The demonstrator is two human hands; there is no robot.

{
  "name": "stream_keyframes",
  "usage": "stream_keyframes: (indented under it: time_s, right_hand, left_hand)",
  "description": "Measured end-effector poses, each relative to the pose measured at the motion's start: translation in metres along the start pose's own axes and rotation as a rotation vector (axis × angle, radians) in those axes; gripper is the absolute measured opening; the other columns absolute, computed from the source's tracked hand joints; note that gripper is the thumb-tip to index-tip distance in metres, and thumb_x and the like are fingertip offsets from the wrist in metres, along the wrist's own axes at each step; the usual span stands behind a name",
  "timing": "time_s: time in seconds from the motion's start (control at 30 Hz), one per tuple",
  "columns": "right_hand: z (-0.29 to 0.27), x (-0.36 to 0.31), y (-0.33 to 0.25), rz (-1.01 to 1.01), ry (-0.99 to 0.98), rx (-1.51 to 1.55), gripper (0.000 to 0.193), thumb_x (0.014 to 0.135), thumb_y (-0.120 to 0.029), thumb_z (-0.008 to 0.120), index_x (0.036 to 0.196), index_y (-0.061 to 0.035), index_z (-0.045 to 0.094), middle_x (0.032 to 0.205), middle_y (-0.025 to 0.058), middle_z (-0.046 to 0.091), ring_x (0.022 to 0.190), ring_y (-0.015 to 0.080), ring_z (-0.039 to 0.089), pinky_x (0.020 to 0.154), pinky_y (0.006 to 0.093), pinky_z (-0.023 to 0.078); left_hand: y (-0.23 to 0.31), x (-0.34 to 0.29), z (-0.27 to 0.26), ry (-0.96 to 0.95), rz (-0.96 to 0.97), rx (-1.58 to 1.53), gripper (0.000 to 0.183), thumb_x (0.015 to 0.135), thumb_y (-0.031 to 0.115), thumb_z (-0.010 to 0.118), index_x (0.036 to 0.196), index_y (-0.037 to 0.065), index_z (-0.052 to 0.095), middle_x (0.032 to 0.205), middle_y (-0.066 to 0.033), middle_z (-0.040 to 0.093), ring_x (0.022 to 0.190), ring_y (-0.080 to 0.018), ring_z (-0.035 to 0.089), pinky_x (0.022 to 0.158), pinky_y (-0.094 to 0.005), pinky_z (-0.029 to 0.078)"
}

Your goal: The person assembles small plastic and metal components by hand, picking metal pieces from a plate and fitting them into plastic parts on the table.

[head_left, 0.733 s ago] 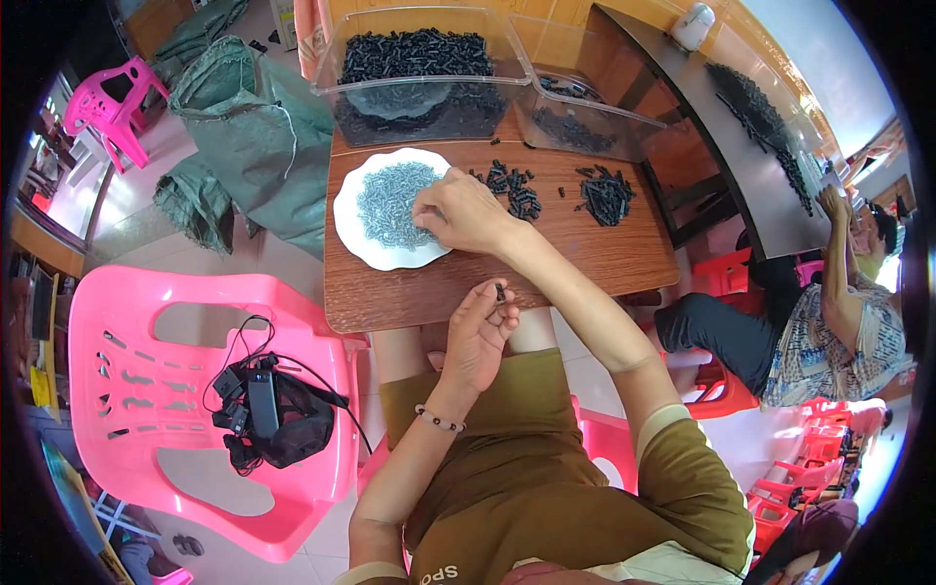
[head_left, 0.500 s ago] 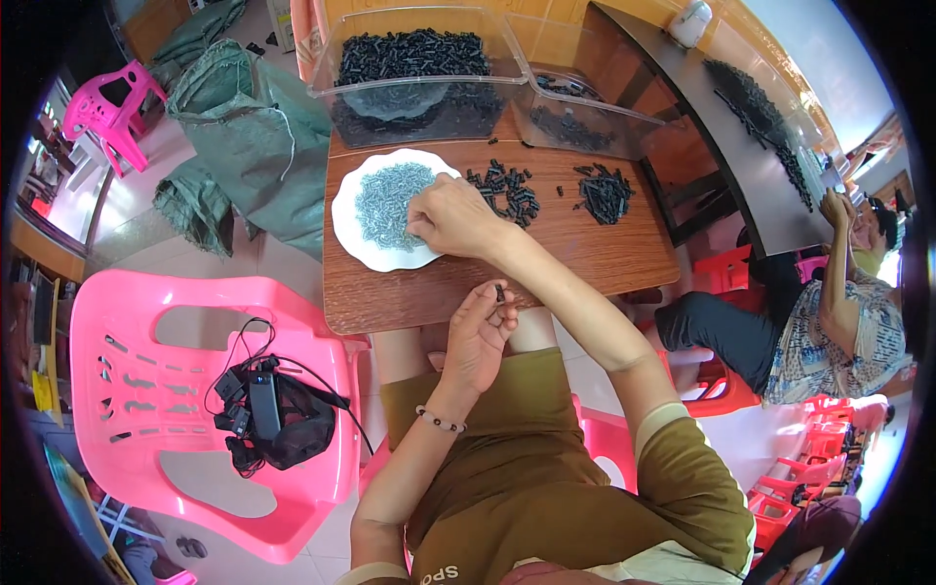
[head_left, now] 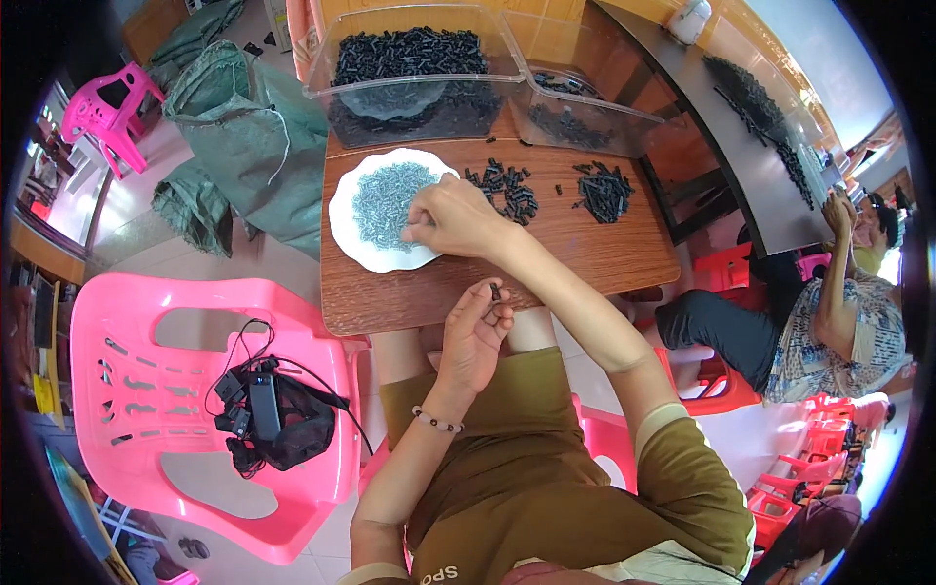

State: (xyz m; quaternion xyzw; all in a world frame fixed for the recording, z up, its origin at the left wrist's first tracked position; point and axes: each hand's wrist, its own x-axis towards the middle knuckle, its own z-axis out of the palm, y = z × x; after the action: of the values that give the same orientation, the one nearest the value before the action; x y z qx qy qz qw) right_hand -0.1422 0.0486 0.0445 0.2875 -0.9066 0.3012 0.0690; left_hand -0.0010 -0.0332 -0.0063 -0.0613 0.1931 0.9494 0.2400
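Between thumb and fingers, my left hand [head_left: 475, 331] holds a small black plastic piece [head_left: 495, 292] just off the table's near edge. My right hand [head_left: 453, 216] reaches over the right side of a white scalloped plate [head_left: 343, 229], its fingertips pinched down at the small silvery metal pieces [head_left: 383, 200] heaped there. Whether a piece is between those fingertips is hidden. Right of the plate lies a loose pile of black pieces [head_left: 509, 190] on the brown wooden table [head_left: 575, 258]. A second pile of longer black pieces [head_left: 604, 193] lies farther right.
A clear bin [head_left: 414, 88] full of black pieces stands at the table's back, beside a second clear bin [head_left: 585, 127] holding fewer. At left are a pink chair [head_left: 127, 380] with cables and a black device, and green sacks [head_left: 244, 146]. Another person [head_left: 829, 322] sits at right.
My right hand has shifted very slightly left and down at the plate's edge. My left hand stays nearly in place with the black piece, turned a little.
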Motion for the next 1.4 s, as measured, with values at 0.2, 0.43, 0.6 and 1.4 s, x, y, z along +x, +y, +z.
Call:
stream_keyframes:
  time_s: [0.2,0.43,0.6,1.4]
  right_hand:
    - [0.009,0.005,0.002,0.016,0.055,-0.098,0.016,0.074,-0.022,0.070,0.071,-0.0060,0.068,0.066,0.0114,0.065,0.072,0.0313,0.062,0.067,0.0430,0.048]
    - [0.001,0.009,0.013,0.168,0.047,0.200,0.020,0.079,-0.021,0.067,0.076,-0.0006,0.066,0.067,0.0141,0.064,0.062,0.0255,0.063,0.059,0.0364,0.047]
    - [0.000,0.008,0.018,0.147,0.098,0.248,0.024,0.080,-0.022,0.067,0.077,0.0013,0.065,0.065,0.0145,0.064,0.061,0.0241,0.063,0.058,0.0351,0.046]
    - [-0.026,0.001,0.012,0.239,-0.078,0.958,0.018,0.085,-0.018,0.069,0.089,-0.0005,0.068,0.081,0.0001,0.066,0.073,0.0045,0.058,0.066,0.0212,0.046]
  left_hand:
    - [0.000,0.000,0.001,0.015,0.002,0.006,0.020,0.093,0.018,0.057,0.109,0.005,0.058,0.094,-0.0032,0.063,0.077,-0.0111,0.059,0.069,-0.0235,0.048]
    - [0.009,0.000,0.005,0.038,0.048,0.004,0.021,0.093,0.018,0.057,0.110,0.005,0.057,0.093,-0.0030,0.062,0.076,-0.0111,0.058,0.069,-0.0234,0.049]
    - [0.023,-0.002,0.015,0.040,0.170,0.115,0.021,0.094,0.017,0.056,0.111,0.004,0.057,0.090,-0.0029,0.061,0.075,-0.0091,0.057,0.068,-0.0219,0.047]
    - [0.099,0.027,0.020,0.336,0.761,1.031,0.020,0.089,0.015,0.065,0.101,-0.001,0.066,0.072,0.0043,0.058,0.064,-0.0005,0.048,0.057,-0.0161,0.038]
